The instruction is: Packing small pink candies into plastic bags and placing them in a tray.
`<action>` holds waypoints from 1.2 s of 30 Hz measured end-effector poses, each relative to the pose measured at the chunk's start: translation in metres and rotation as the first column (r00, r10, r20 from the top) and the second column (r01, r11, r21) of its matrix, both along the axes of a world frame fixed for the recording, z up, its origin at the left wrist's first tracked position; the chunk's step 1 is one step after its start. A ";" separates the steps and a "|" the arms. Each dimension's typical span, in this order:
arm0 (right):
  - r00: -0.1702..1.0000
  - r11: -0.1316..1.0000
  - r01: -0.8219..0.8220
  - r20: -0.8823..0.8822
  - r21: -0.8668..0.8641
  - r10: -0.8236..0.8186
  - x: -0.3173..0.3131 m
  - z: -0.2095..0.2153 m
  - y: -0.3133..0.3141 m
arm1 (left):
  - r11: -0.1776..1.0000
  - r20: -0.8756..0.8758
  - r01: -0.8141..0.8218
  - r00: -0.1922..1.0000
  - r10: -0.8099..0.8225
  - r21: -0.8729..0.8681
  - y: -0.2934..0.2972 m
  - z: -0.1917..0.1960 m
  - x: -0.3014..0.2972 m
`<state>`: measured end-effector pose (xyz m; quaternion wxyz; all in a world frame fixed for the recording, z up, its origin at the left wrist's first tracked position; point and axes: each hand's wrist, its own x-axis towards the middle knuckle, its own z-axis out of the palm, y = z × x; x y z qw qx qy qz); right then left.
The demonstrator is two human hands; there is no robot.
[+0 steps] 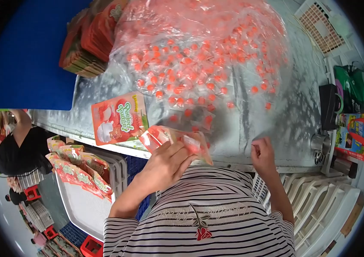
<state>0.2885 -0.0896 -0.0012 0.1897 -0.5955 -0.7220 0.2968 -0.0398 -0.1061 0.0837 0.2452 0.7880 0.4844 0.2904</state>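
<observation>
Metal table (276,128) | left hand (164,165) fingers clamp red pouch (169,137) — right hand (263,156) fingers pinched, contents unclear

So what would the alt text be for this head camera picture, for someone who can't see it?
Seen from above, a person in a striped shirt holds a red pouch in the left hand, the right hand pinching something small beside it. On the grey table lies a heap of small wrapped red sweets and another pouch.
</observation>
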 end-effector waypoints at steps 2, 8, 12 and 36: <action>0.979 1.000 -0.011 -0.204 -0.010 0.009 -0.017 0.017 0.015 | 0.991 -0.055 0.054 0.997 -0.048 0.118 0.002 -0.003 0.001; 0.701 0.987 -0.160 -0.701 0.026 0.132 -0.108 0.108 0.037 | 0.998 0.035 -0.016 0.999 0.014 0.068 -0.005 -0.001 0.008; 0.773 0.817 -0.481 -0.287 0.318 0.566 -0.127 0.101 0.038 | 0.990 0.058 -0.019 0.998 0.010 0.141 -0.008 0.002 0.012; 0.745 0.930 -0.363 -0.584 0.052 0.323 -0.102 0.093 0.093 | 0.954 -0.113 -0.292 0.953 0.283 -0.072 -0.037 0.030 -0.031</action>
